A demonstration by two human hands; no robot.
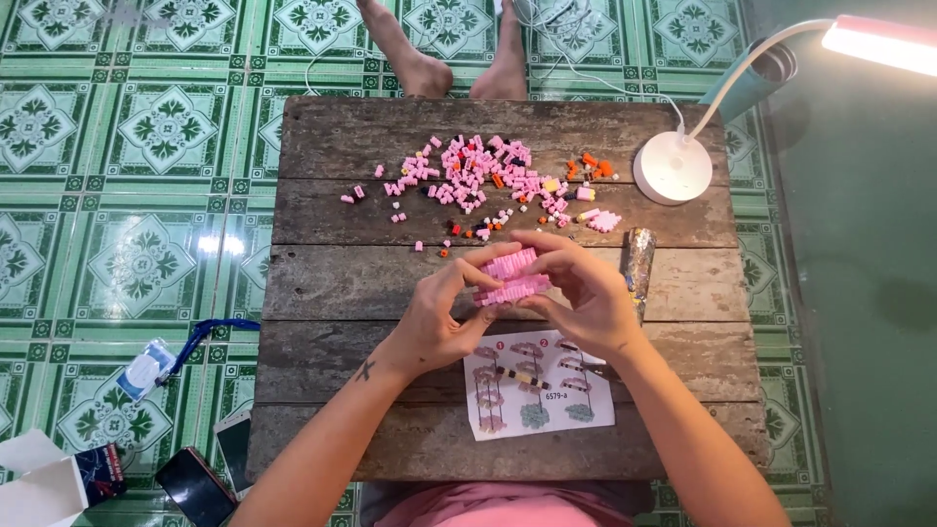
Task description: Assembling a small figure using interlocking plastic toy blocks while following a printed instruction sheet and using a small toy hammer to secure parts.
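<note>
Pink stacked-brick block [511,276] w/ ridged layers, pinched btwn both hands' fingertips.

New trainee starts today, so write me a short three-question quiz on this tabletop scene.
1. True or false: both hands hold the pink block model above the wooden table.
2. Which thing lies on the table directly under the hands? A) instruction sheet B) phone C) lamp
3. Fill in: the loose pile of small bricks is mostly ____ in colour.

Key
1. True: the left hand and right hand grip the model from either side.
2. A: the instruction sheet lies there; the white lamp stands at the far right corner, and the phones lie on the tiled floor.
3. Pink.
</note>
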